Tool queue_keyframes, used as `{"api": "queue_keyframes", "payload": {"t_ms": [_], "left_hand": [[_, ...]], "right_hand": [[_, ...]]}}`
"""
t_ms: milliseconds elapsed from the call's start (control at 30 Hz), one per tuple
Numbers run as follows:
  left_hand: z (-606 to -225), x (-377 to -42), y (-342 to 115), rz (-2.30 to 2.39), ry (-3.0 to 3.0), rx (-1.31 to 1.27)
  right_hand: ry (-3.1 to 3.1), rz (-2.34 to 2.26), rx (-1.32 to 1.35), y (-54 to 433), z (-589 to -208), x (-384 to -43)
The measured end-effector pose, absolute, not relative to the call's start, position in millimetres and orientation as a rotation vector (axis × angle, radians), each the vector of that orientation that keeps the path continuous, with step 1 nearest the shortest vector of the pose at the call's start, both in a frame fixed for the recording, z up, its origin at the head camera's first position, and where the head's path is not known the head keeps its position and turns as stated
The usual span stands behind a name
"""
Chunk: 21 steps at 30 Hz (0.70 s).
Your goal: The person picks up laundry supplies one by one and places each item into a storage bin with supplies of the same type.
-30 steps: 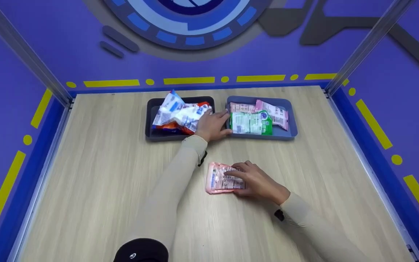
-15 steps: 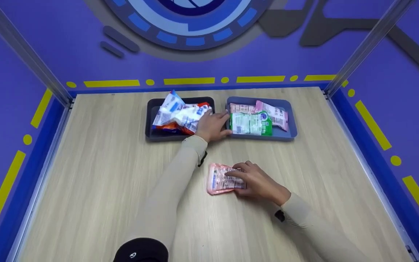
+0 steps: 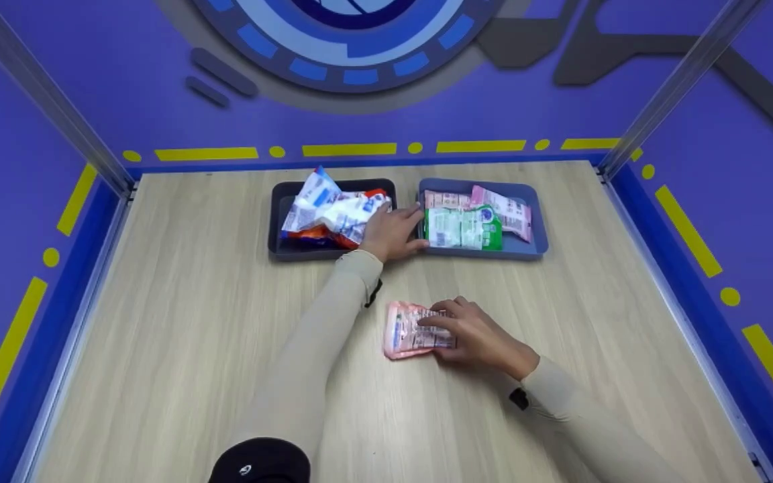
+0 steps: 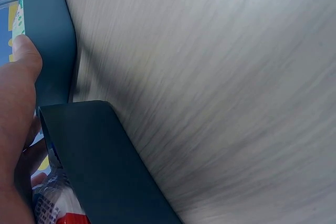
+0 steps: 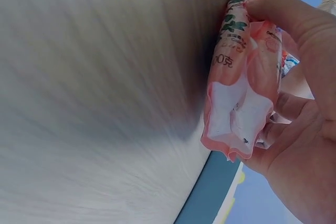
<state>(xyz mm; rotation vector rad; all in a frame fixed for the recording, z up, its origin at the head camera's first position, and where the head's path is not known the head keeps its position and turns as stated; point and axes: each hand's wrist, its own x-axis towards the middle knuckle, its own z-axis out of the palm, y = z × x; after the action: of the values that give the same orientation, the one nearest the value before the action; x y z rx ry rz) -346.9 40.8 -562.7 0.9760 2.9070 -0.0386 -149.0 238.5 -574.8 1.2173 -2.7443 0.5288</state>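
Note:
My right hand [image 3: 484, 339] holds a pink snack packet [image 3: 405, 330] low over the table, fingers across its upper face and thumb along the near edge. In the right wrist view the thumb presses the packet's [image 5: 244, 77] printed side. My left hand [image 3: 392, 231] lies between two trays, its fingers loosely extended. Its thumb touches the rim of the blue-grey tray [image 3: 517, 253], as the left wrist view also shows with the thumb [image 4: 26, 56]. Some of its fingers are hidden behind the dark tray's wall [image 4: 100, 156].
The dark tray [image 3: 279, 251] holds white, red and blue packets [image 3: 339, 211]. In the blue-grey tray lie a green-and-white packet [image 3: 464, 227] and pink packets [image 3: 507, 211]. Purple panels [image 3: 125, 100] enclose the wooden table [image 3: 192, 322] at the back and sides.
My right hand and the pink packet have shifted very slightly to the right. My left hand and both trays stay as they were.

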Motion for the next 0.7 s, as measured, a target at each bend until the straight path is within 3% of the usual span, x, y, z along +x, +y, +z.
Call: {"api": "queue_keyframes", "payload": {"t_ms": [700], "left_hand": [[-568.7, -350.8, 41.1, 0.005, 2.898, 0.96]], "right_hand": [[-2.804, 0.556, 1.174, 244.0, -570.9, -146.3]]}}
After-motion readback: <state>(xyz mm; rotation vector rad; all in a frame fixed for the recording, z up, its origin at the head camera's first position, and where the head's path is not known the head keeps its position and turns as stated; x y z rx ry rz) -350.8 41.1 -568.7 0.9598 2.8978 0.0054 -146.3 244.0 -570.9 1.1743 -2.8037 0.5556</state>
